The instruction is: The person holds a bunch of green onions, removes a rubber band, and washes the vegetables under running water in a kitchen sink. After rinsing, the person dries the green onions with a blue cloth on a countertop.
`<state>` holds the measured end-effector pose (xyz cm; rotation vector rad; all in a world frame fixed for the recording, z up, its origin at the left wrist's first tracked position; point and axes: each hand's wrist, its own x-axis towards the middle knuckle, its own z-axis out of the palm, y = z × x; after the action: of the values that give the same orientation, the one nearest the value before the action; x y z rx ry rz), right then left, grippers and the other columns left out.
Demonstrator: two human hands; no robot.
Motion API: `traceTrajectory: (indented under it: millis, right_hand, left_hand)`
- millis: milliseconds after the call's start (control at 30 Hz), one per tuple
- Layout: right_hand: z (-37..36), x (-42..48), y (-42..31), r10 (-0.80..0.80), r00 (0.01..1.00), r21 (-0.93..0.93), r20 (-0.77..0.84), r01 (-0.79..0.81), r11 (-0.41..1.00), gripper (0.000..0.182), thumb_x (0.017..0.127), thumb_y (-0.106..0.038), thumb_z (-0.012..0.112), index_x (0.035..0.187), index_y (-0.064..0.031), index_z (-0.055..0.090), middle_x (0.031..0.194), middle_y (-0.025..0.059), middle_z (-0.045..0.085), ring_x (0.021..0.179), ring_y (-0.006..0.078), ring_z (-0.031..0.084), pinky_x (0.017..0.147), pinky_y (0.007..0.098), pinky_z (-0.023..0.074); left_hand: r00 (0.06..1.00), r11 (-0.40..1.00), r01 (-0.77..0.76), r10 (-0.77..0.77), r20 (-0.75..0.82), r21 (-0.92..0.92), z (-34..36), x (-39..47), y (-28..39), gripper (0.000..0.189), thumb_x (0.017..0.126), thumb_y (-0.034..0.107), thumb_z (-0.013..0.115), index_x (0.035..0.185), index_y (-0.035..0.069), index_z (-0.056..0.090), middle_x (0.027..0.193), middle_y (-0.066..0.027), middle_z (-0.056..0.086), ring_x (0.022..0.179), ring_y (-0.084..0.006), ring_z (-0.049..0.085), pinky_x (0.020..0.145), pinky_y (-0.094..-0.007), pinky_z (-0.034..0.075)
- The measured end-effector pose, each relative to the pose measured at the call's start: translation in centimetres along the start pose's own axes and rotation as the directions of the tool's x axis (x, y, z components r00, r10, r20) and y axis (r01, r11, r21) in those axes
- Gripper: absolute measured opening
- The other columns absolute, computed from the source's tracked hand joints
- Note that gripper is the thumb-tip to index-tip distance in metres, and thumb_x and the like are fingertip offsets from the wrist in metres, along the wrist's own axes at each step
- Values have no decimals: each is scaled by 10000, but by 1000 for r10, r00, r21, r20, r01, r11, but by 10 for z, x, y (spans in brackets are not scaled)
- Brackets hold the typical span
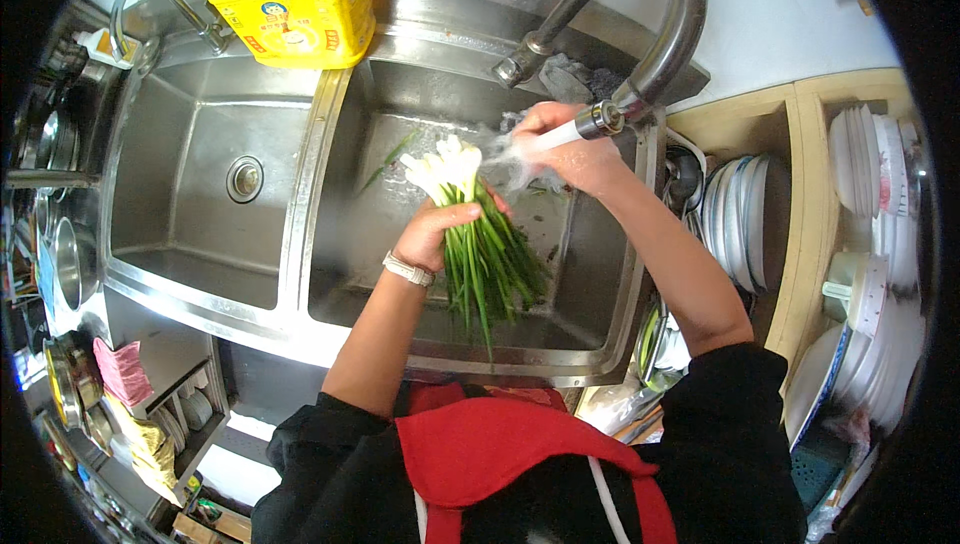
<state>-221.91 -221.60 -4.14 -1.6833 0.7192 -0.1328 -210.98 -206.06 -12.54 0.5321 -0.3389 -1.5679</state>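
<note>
A bunch of green onions point(491, 259) is gripped in my left hand point(431, 232), which wears a pale wristwatch or band. The white bulb ends point toward the far side and the green leaves hang toward me, over the right basin of a stainless steel sink point(360, 274). My right hand point(574, 157) is in the water running from the gooseneck faucet point(686, 11), to the right of the white ends. Water splashes around its fingers, and the stream partly covers them. Whether they hold anything is unclear. A loose green leaf point(390, 157) lies in the basin.
A yellow jug point(300, 11) stands behind the divider between the basins. Beside it is a smaller faucet point(165, 3) over the left basin point(202, 244). A grey cloth point(566, 78) lies behind the right basin. Wooden shelves point(806, 206) on the right hold stacked plates point(739, 221).
</note>
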Motion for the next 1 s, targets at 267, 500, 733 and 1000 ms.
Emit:
traceTrajectory:
  millis: [267, 500, 733, 1000]
  right_hand:
    - [17, -9, -8, -3, 1000, 139, 1, 3, 990, 79, 708, -38, 581, 785, -17, 573, 771, 64, 523, 687, 142, 529, 635, 270, 432]
    - [41, 17, -8, -106, 993, -190, -50, 95, 977, 146, 649, -94, 661, 727, -8, 573, 709, 48, 558, 627, 106, 523, 551, 253, 419]
    - [-5, 2, 89, 144, 967, 358, -209, -61, 932, 205, 786, -117, 506, 951, -13, 567, 906, 44, 590, 839, 149, 551, 721, 273, 436]
    - [17, -9, 263, 294, 929, -636, -224, -368, 679, 349, 738, -61, 500, 1083, -15, 473, 969, 161, 540, 893, 262, 529, 770, 348, 414]
  left_hand:
    - [999, 952, 21, -35, -41, -307, 8, 8, 1, 439, 724, 225, 553, 1075, 0, 417, 996, -144, 521, 984, -275, 487, 876, -382, 372]
    - [991, 970, -1, -32, -131, -241, 2, 16, 4, 428, 703, 156, 596, 1074, 10, 441, 955, -120, 546, 867, -218, 538, 782, -331, 431]
    - [699, 888, -56, 361, -617, 457, -8, -24, 50, 208, 674, 97, 559, 860, 23, 499, 771, -88, 558, 712, -188, 536, 661, -298, 439]
    - [644, 745, -203, 590, -487, 635, -15, -91, 46, 214, 654, 101, 531, 835, -2, 481, 745, -107, 528, 739, -232, 530, 921, -436, 296]
